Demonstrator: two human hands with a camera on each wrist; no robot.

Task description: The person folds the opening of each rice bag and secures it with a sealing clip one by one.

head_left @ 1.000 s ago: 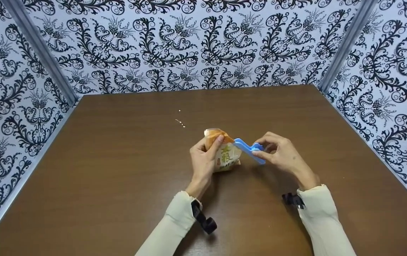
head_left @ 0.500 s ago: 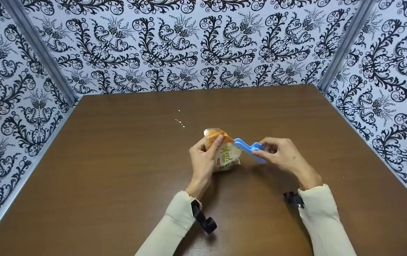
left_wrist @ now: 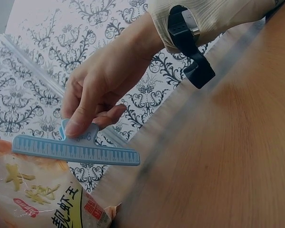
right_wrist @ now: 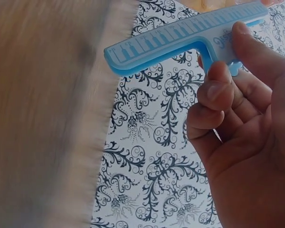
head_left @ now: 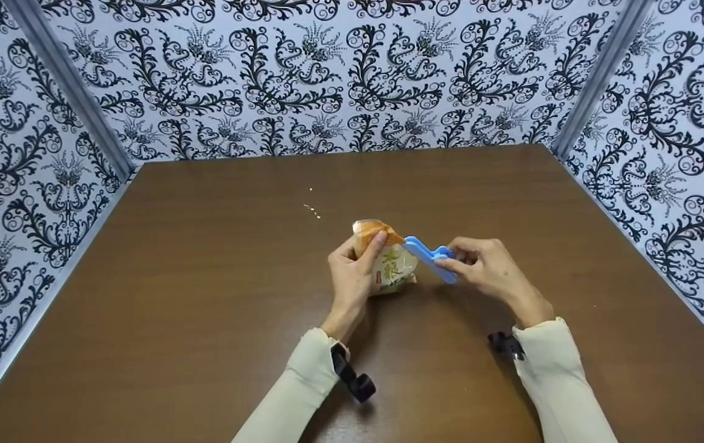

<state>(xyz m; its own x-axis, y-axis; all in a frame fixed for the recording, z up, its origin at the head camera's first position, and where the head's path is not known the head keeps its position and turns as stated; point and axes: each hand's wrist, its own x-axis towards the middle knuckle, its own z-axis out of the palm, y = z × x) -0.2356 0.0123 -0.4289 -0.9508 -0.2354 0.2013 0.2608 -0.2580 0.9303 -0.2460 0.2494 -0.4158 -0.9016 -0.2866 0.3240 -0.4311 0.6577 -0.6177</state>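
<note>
A snack bag [head_left: 391, 271], white with an orange folded top and printed characters, stands upright on the table. My left hand [head_left: 352, 271] grips its folded top, thumb on the near side. A blue bag clip [head_left: 428, 258] with a piano-key pattern slants down to the right from the bag's top corner. My right hand [head_left: 490, 267] pinches the clip's handle between thumb and fingers. In the left wrist view the long bar of the clip [left_wrist: 76, 151] overlaps the top edge of the bag [left_wrist: 33, 190] at one end. The right wrist view shows the thumb on the handle of the clip [right_wrist: 180, 35].
The brown table [head_left: 204, 277] has small pale crumbs [head_left: 313, 212] beyond the bag. Patterned walls [head_left: 352, 80] with grey corner posts enclose its back and sides. A black strap [head_left: 352, 375] hangs from the left wrist, and another strap [head_left: 505, 344] from the right.
Both hands keep their hold on the bag and the clip. The right hand's fingers have dropped slightly on the clip's handle since a second ago; the bag has barely moved.
</note>
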